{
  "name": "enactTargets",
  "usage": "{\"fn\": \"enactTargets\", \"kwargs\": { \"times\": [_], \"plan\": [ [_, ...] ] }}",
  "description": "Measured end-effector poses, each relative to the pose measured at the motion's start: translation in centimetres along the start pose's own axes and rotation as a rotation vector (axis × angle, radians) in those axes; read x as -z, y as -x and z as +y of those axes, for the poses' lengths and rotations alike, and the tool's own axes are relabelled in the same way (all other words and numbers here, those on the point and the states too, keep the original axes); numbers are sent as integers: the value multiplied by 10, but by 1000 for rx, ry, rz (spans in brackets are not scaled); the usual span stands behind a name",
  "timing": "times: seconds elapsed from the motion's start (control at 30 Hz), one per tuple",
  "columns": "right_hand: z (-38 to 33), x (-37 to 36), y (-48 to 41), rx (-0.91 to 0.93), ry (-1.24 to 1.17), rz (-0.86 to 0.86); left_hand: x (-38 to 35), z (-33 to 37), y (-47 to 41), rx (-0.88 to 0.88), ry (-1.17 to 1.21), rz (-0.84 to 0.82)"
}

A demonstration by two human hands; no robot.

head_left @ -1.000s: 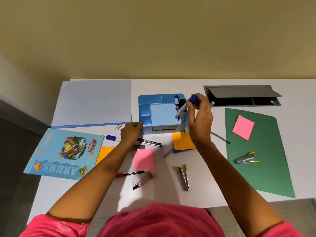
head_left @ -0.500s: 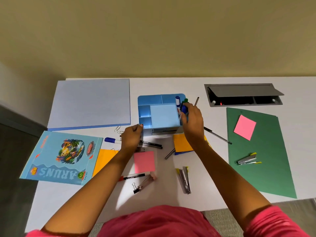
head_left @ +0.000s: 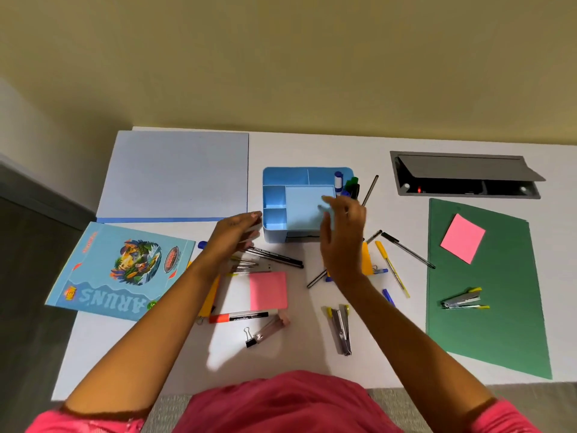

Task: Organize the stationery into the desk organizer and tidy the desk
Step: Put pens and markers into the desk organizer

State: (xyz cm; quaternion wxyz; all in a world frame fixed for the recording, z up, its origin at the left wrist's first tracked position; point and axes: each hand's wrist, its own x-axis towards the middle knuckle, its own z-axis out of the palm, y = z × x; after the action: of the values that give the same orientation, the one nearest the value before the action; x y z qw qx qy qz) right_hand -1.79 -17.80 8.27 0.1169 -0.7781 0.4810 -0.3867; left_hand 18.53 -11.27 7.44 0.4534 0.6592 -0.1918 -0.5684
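The light blue desk organizer (head_left: 274, 195) stands mid-desk with blue and green markers (head_left: 348, 184) upright in its back right compartment. My right hand (head_left: 342, 235) hovers over its front right corner, fingers apart, holding nothing. My left hand (head_left: 235, 232) is open at the organizer's front left corner, above black pens (head_left: 278, 257). Loose on the desk lie a pink sticky pad (head_left: 268, 290), a red marker (head_left: 239, 317), a binder clip (head_left: 251, 337), a stapler (head_left: 342, 329), a yellow pen (head_left: 392, 268) and an orange sticky pad (head_left: 367, 259).
A blue folder (head_left: 175, 175) lies back left, with a notebook (head_left: 121, 270) in front of it. A green folder (head_left: 487, 285) at the right carries a pink note (head_left: 462, 238) and a second stapler (head_left: 463, 300). An open cable hatch (head_left: 462, 175) sits back right.
My right hand put the blue marker into the organizer's back right compartment, let go and drew back. My left hand lifted off the organizer's corner and opened.
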Motion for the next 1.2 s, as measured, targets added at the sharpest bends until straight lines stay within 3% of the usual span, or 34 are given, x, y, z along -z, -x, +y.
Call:
{"fn": "enactTargets", "kwargs": {
  "times": [0.17,0.27,0.37,0.63,1.2],
  "plan": [
    [-42,-32,43,279,-107,-335,14,18,0,-17,-18,39],
    [-49,-61,60,316,-58,-579,20,28,3,-24,-14,100],
    [-53,-87,63,355,38,-706,33,25,4,-67,-97,209],
    [-71,-120,54,331,205,-816,67,-20,44,-196,-390,424],
    [-70,-125,50,222,157,-767,60,-118,99,-324,-1091,195]
  ]
}}
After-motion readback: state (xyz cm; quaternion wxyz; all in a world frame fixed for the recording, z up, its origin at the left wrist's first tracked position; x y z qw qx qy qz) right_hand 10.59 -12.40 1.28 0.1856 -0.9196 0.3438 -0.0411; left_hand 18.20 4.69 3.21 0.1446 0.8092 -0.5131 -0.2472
